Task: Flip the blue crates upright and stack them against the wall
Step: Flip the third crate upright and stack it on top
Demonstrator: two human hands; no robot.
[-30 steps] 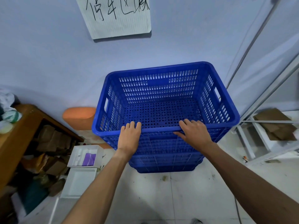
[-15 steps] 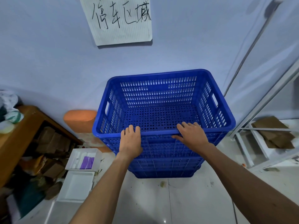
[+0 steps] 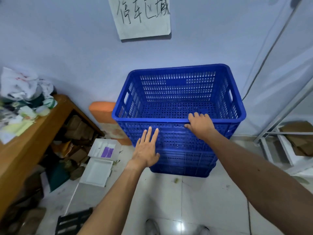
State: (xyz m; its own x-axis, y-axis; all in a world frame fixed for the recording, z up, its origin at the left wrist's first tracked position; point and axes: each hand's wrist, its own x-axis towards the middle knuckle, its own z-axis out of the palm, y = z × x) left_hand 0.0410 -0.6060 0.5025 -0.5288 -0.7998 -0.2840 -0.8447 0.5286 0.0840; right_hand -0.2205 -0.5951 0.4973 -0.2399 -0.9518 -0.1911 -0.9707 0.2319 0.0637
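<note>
An upright blue slatted crate (image 3: 177,92) tops a nested stack of blue crates (image 3: 184,165) standing on the floor against the pale wall (image 3: 67,48). The top crate holds nothing. My right hand (image 3: 199,126) rests on the crate's near rim, fingers curled over the edge and thumb on the outer face. My left hand (image 3: 146,150) is off the rim, lower down in front of the stack's near wall, fingers spread and straight, holding nothing.
An orange block (image 3: 101,111) stands on the floor left of the stack. Two white foam trays (image 3: 98,170) lie nearby. A cluttered wooden desk (image 3: 25,141) fills the left. A white metal rack (image 3: 288,146) holding cardboard stands right. A paper sign (image 3: 144,16) hangs above.
My left hand has come off the crate's near rim and dropped lower with fingers spread. My right hand stays on the rim. The view has backed away from the stack.
</note>
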